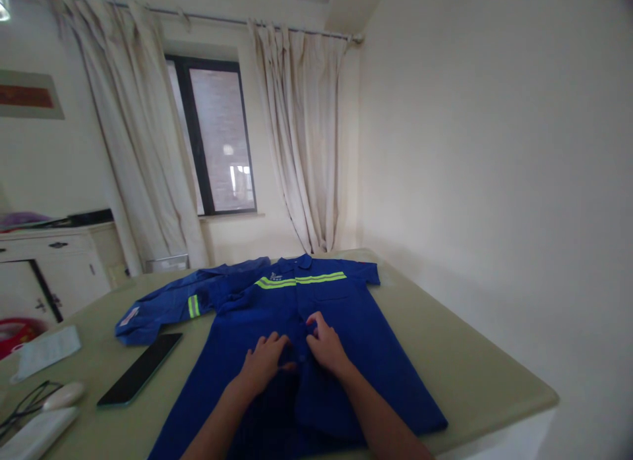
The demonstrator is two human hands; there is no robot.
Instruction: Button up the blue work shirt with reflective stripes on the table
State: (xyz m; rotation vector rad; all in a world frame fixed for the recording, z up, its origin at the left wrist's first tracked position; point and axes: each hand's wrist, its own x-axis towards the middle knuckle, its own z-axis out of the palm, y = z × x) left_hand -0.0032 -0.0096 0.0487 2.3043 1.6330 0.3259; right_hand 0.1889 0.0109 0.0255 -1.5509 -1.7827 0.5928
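A dark blue short-sleeved work shirt (341, 315) lies spread on the table, its collar pointing away from me and a yellow-green reflective band across its chest. My left hand (267, 361) rests over the front of the shirt, left of the centre opening, with its fingers spread and the thumb apart. Just right of the opening, my right hand (326, 345) has its fingers curled at the front edge of the shirt, and the cloth beneath it stands slightly raised. Exactly how the right fingertips meet the cloth is partly hidden.
Another blue garment (173, 298) with a reflective band lies against the shirt's left side. On the left of the table (425, 328) are a dark phone-like slab (141, 371), a face mask (47, 351), a white mouse (64, 395) and a white case (39, 437). A wall borders the right.
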